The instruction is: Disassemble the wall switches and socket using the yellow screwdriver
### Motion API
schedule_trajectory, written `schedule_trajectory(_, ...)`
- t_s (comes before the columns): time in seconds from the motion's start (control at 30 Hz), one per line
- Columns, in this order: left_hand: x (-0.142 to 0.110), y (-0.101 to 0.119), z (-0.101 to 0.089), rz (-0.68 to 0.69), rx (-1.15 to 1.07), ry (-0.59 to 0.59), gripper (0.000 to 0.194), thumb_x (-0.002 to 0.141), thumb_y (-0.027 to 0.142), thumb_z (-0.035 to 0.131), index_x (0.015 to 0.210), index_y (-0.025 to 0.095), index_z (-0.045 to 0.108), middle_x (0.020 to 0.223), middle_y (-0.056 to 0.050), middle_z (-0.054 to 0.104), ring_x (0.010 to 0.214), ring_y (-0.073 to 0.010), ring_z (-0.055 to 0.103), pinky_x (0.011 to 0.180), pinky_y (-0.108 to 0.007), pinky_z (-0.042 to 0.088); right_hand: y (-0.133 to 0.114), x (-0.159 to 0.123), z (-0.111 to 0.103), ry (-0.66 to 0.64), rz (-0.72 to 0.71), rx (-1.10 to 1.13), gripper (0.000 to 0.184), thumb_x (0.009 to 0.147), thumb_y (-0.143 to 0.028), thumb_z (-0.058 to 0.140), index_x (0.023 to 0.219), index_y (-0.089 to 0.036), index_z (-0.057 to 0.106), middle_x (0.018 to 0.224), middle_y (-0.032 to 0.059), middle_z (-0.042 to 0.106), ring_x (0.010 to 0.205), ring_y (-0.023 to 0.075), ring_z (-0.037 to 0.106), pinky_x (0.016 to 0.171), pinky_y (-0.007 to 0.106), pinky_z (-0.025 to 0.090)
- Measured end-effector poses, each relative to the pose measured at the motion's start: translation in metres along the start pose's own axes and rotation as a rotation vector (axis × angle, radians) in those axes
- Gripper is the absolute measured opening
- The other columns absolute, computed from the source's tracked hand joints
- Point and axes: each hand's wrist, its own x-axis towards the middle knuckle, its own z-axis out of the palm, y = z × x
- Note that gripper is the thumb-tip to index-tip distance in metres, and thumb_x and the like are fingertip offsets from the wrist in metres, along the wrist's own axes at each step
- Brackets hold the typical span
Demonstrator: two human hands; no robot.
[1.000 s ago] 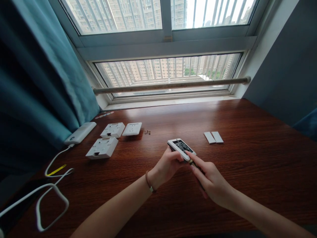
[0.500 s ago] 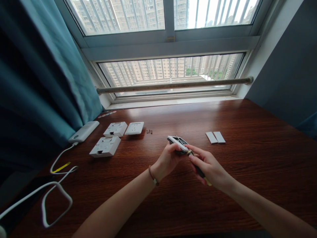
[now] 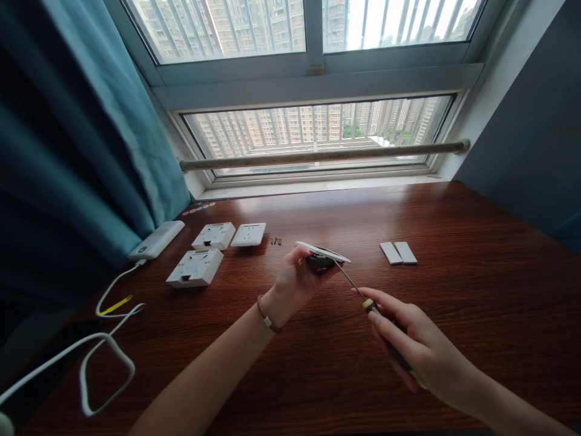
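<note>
My left hand [image 3: 293, 280] is closed on a white switch plate [image 3: 323, 252], held edge-on and nearly level above the wooden desk [image 3: 454, 303], its dark inner part facing down. My right hand [image 3: 415, 342] is wrapped round the black and yellow handle of a screwdriver [image 3: 370, 306]. The thin shaft runs up and left, and its tip meets the plate's underside near the right edge. A bracelet sits on my left wrist.
Two small white rocker covers [image 3: 398, 252] lie to the right of the plate. At the left are two white back boxes [image 3: 195, 267], a socket face [image 3: 249, 235], a few small screws [image 3: 275, 241], a white power bank [image 3: 157, 240] and its looping cable [image 3: 104, 357]. A teal curtain hangs at the left.
The switch plate has tipped from face-up to nearly edge-on and risen a little. My right hand has drawn back toward me along the screwdriver, so more of the shaft shows.
</note>
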Motion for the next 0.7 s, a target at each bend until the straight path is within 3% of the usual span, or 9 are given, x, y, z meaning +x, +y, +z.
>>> schedule_trajectory(0.33,-0.005,0.002,0.005,-0.003,0.008,-0.038,0.017,0.069,0.017,0.047,0.063,0.010,0.061,0.074,-0.009,0.067,0.086,-0.0260,0.061,0.090,-0.046,0.039,-0.003,-0.005,0.000,0.000,0.005,-0.013,0.049,0.088,-0.042,0.035,0.130,-0.019,0.030,0.045,-0.0094,0.039,0.026,0.0035,0.034,0.027,0.013,0.026)
schedule_trajectory(0.43,-0.006,-0.005,0.005,0.079,0.024,-0.047,0.017,0.069,0.018,0.049,0.074,0.010,0.063,0.082,-0.009,0.067,0.088,-0.0245,0.060,0.091,-0.042,0.039,0.000,-0.002,0.003,0.048,-0.031,-0.149,0.047,0.088,-0.041,0.033,0.129,-0.018,0.033,0.047,-0.0068,0.045,0.029,0.0064,0.041,0.029,0.016,0.032)
schedule_trajectory(0.53,-0.008,-0.019,0.003,0.247,0.075,-0.051,0.026,0.063,0.011,0.054,0.087,0.014,0.062,0.085,-0.004,0.067,0.086,-0.0185,0.060,0.085,-0.033,0.044,0.006,0.005,0.006,0.173,-0.220,-0.393,0.039,0.089,-0.033,0.034,0.124,-0.017,0.041,0.076,0.0048,0.062,0.065,0.0154,0.062,0.056,0.024,0.049)
schedule_trajectory(0.6,-0.011,-0.029,0.001,0.300,0.129,-0.054,0.034,0.059,0.006,0.056,0.091,0.017,0.061,0.080,0.000,0.066,0.077,-0.0143,0.060,0.076,-0.026,0.046,0.010,0.010,0.006,0.243,-0.332,-0.522,0.037,0.088,-0.027,0.034,0.123,-0.018,0.042,0.101,0.0088,0.061,0.091,0.0198,0.059,0.076,0.029,0.047)
schedule_trajectory(0.7,-0.015,-0.037,-0.001,0.322,0.165,-0.069,0.037,0.060,0.006,0.056,0.095,0.019,0.060,0.075,0.001,0.065,0.070,-0.0115,0.058,0.067,-0.022,0.046,0.013,0.017,0.003,0.304,-0.351,-0.655,0.038,0.088,-0.023,0.031,0.126,-0.023,0.038,0.111,0.0067,0.059,0.093,0.0211,0.059,0.078,0.032,0.045)
